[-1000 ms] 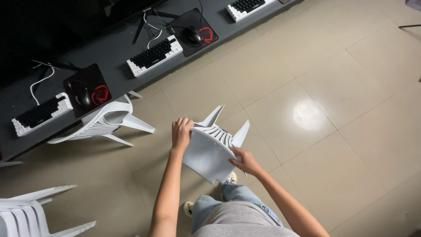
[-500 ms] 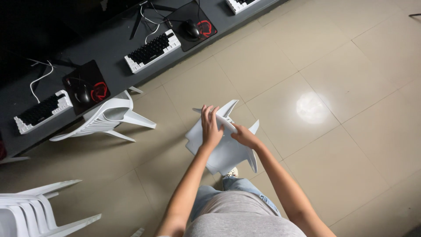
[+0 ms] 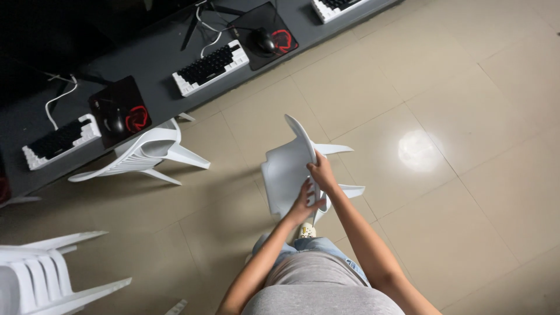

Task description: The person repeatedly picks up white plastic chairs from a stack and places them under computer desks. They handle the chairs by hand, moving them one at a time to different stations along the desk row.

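In the head view I hold a white plastic chair (image 3: pixel 286 175) off the tiled floor, just in front of my legs. It is tipped on its side, seat facing left and legs pointing right. My left hand (image 3: pixel 304 204) grips the chair's lower edge. My right hand (image 3: pixel 321 173) grips the same rim a little higher, close to the left one.
A second white plastic chair (image 3: pixel 146 153) stands at a long dark desk (image 3: pixel 157 64) at the top left. The desk carries keyboards (image 3: pixel 210 65), mice and dark mouse pads. A stack of white chairs (image 3: pixel 35 274) is at the lower left. Beige tiled floor (image 3: pixel 466 146) spreads to the right.
The chair has been turned further over, from lying flat under my hands to standing on its side. Both hands have come together on its rim.
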